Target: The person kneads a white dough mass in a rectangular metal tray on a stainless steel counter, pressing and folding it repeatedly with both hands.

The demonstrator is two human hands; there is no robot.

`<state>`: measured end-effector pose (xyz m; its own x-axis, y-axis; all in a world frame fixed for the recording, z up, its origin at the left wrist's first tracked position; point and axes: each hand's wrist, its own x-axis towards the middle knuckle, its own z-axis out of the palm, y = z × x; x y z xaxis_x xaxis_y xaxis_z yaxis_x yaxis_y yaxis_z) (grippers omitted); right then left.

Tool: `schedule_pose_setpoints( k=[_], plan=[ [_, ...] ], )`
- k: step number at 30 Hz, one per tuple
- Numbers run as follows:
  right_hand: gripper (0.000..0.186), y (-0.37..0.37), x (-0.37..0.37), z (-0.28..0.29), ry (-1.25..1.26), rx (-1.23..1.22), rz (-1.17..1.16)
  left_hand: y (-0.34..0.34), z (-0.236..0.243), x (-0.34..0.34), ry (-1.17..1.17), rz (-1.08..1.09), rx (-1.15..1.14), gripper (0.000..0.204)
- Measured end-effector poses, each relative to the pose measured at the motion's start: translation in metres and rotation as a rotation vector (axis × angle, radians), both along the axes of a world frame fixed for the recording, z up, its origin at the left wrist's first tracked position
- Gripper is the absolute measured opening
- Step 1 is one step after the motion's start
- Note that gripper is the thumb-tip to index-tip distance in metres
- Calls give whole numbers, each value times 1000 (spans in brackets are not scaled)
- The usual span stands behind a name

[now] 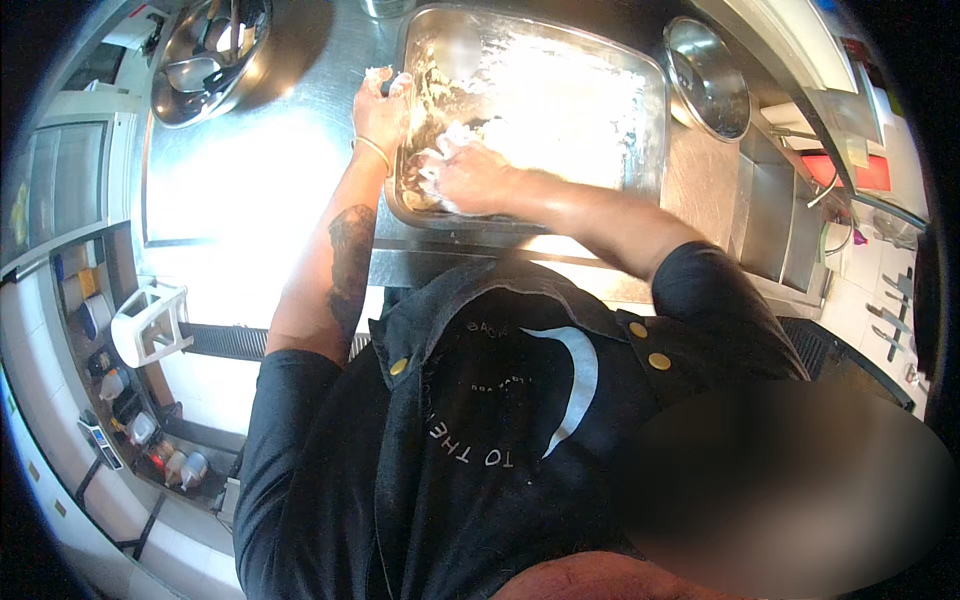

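A large rectangular metal baking tray (653,165) lies on the steel worktop in front of me. White and pale-yellow, floury or creamy stuff (440,95) coats its bottom; glare washes out much of the middle. At the tray's left edge my left hand (383,112) is closed on the rim, its fingertips smeared white. My right hand (468,178) reaches inside, by the near left corner. Its whitened fingers are spread and touch the tray's bottom, with no object seen in them.
A steel bowl with spoons or ladles (205,70) stands at the far left. Another steel bowl (708,80) is beside the tray's right edge. A glass or clear container (385,8) shows at the far edge. Knives (890,320) hang on the right wall; a white stool (150,325) is at left.
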<state>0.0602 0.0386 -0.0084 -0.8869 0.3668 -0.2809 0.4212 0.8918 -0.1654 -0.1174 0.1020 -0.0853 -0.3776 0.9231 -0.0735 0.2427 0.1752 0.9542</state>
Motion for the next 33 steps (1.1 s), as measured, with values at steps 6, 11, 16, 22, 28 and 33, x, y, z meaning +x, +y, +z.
schedule_pose_setpoints(
  k=[6, 11, 16, 22, 28, 33],
  plan=[
    [36, -7, -19, -22, 126, -36, -480, -11, 32, 14, -126, -95, -36, 48],
    [42, 9, -24, -20, 123, -28, -615, -11, 32, 6, 31, -163, -25, 53],
    [53, 46, -13, -8, -89, -166, -868, -6, 30, 1, 243, -226, -22, 54],
    [78, 53, 128, -44, 36, 173, -1144, -2, 23, 12, 349, -313, 24, 54],
    [73, 32, 188, -7, 260, 87, -1493, -8, 2, 7, 309, -301, 116, 54],
    [44, 47, 261, -38, -132, 170, -1379, -15, 39, 22, 446, -362, -18, 54]
  ],
)
